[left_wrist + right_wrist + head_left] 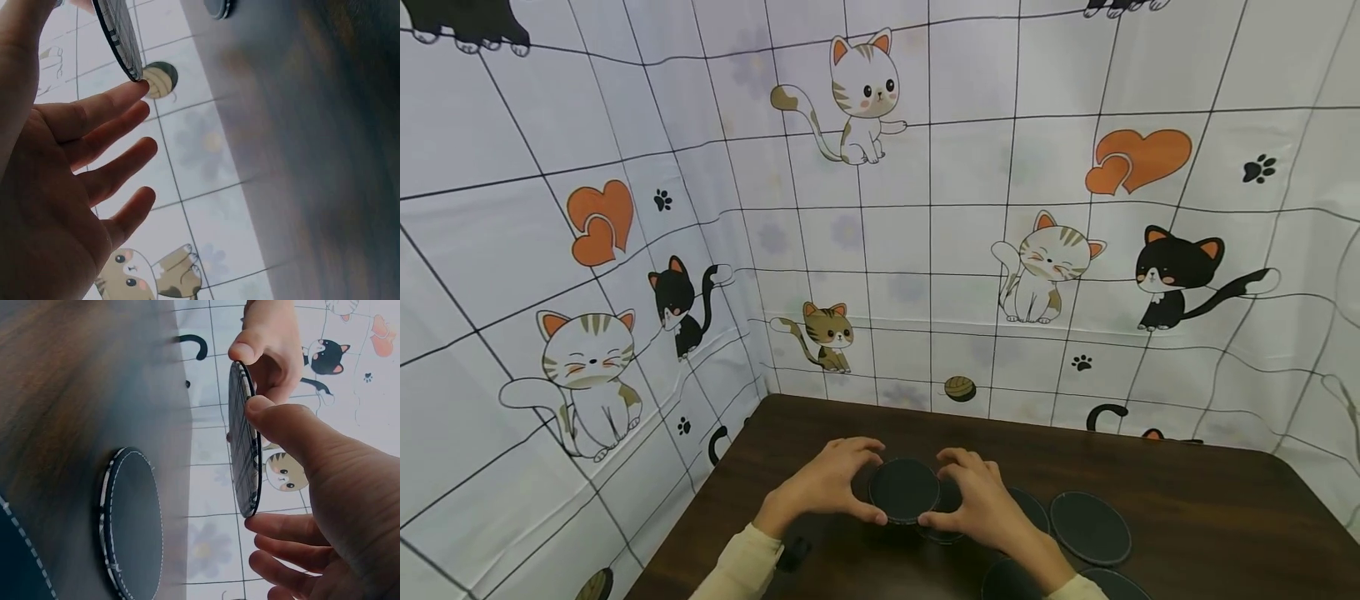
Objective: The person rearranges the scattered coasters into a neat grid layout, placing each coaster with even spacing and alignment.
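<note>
A round black coaster (905, 490) is held above the brown table between both hands. My left hand (831, 482) grips its left edge by thumb and fingertips. From the other side my right hand (983, 502) pinches the rim between thumb and fingers. In the right wrist view, the held coaster (245, 440) is seen nearly edge-on, with a light patterned rim. The left wrist view shows an index fingertip at the coaster's edge (124, 40), the other fingers spread below it. Another coaster (951, 497), partly hidden by the right hand, lies beneath.
Several more black coasters, such as one with light stitching (1090, 528), lie on the dark wooden table (1217, 508) at the right, some partly behind the right forearm. A white cat-print cloth (955, 233) hangs behind and left of the table.
</note>
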`<act>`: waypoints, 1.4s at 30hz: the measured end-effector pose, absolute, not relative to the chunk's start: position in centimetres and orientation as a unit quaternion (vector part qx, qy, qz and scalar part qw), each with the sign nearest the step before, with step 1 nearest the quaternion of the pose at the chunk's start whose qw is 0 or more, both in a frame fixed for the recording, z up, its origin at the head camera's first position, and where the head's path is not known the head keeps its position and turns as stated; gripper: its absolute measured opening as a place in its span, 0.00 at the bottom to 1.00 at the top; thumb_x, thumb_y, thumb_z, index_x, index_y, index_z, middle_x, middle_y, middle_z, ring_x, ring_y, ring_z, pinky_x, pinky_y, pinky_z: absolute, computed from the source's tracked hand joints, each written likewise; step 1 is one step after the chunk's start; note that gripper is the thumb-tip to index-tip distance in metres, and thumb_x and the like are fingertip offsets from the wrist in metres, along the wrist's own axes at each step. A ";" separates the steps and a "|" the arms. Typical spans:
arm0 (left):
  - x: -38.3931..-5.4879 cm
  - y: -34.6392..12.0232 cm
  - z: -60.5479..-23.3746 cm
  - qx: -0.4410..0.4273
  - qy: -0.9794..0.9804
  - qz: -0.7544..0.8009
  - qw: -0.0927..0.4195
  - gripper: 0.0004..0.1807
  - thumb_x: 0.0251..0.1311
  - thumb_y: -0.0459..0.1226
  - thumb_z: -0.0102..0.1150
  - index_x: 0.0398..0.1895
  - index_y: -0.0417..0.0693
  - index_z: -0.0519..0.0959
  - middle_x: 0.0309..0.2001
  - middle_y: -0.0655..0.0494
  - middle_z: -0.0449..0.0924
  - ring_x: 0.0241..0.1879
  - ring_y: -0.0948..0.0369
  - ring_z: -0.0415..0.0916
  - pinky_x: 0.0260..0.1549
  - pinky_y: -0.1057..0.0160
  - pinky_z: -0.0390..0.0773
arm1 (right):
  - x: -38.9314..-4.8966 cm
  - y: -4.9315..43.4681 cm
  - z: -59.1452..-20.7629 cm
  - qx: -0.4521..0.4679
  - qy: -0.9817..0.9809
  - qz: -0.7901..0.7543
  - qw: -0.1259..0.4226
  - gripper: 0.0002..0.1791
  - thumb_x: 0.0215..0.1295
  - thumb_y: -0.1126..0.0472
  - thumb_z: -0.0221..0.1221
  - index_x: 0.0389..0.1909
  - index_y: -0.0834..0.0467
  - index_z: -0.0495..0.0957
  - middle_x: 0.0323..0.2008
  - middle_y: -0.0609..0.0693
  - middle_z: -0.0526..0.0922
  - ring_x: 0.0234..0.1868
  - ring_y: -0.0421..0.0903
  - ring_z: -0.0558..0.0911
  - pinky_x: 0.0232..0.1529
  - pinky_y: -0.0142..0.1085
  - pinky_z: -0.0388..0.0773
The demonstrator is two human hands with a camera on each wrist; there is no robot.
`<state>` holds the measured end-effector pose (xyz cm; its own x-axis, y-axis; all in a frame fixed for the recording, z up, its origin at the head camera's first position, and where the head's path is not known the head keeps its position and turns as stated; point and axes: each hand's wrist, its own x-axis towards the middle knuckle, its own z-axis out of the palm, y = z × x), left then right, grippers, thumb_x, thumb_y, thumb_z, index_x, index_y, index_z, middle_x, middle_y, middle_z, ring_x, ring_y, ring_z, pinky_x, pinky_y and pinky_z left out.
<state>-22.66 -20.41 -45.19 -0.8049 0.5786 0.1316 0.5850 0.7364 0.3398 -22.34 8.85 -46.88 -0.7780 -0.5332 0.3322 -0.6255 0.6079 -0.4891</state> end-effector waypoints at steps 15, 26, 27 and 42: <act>-21.9 -19.1 -46.8 -0.341 -0.925 -0.167 0.018 0.42 0.50 0.71 0.66 0.58 0.51 0.80 0.70 0.57 0.67 0.68 0.55 0.65 0.68 0.44 0.60 | -21.1 10.7 -48.5 0.336 -0.886 0.316 0.040 0.36 0.53 0.30 0.70 0.46 0.58 0.83 0.63 0.55 0.73 0.60 0.57 0.72 0.56 0.61 0.63; -21.1 -18.2 -47.9 -0.355 -0.922 -0.155 0.029 0.40 0.50 0.72 0.65 0.55 0.53 0.81 0.69 0.58 0.68 0.67 0.56 0.66 0.67 0.45 0.61 | -20.2 11.8 -48.8 0.338 -0.889 0.309 0.023 0.37 0.52 0.28 0.70 0.45 0.57 0.83 0.63 0.55 0.73 0.61 0.60 0.71 0.58 0.66 0.62; -21.1 -18.1 -48.1 -0.357 -0.921 -0.152 0.030 0.40 0.50 0.72 0.65 0.55 0.54 0.81 0.69 0.58 0.68 0.67 0.56 0.66 0.67 0.45 0.62 | -20.1 11.9 -48.9 0.336 -0.889 0.310 0.019 0.37 0.52 0.28 0.70 0.45 0.57 0.83 0.63 0.55 0.72 0.61 0.60 0.71 0.58 0.66 0.62; -19.9 -16.2 -48.2 -0.373 -0.920 -0.107 0.050 0.43 0.47 0.75 0.62 0.51 0.51 0.82 0.67 0.57 0.69 0.65 0.58 0.67 0.66 0.46 0.62 | -19.2 13.3 -49.9 0.337 -0.891 0.305 0.013 0.36 0.50 0.27 0.70 0.44 0.54 0.83 0.63 0.54 0.72 0.61 0.59 0.71 0.57 0.63 0.63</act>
